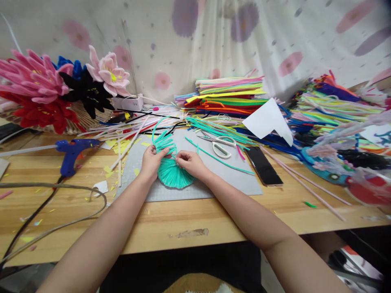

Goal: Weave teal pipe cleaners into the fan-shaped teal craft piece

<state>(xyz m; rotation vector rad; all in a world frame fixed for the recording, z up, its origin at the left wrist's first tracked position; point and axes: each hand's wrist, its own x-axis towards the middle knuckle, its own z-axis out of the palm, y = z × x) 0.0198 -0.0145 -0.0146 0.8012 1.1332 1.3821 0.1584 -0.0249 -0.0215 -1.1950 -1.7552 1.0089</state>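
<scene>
Pinching the upper strands of the turquoise fuzzy-stem piece (175,176), the left hand (151,163) should anchor it firmly; the right hand (192,164), fingertips closed on its opposite edge, does best with small, light tugs as it lies between both.

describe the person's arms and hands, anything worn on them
The left arm and right arm show no sleeves. The left hand and right hand wear no gloves, and no watch or bracelet is visible. Nail details are too small to tell.
</scene>
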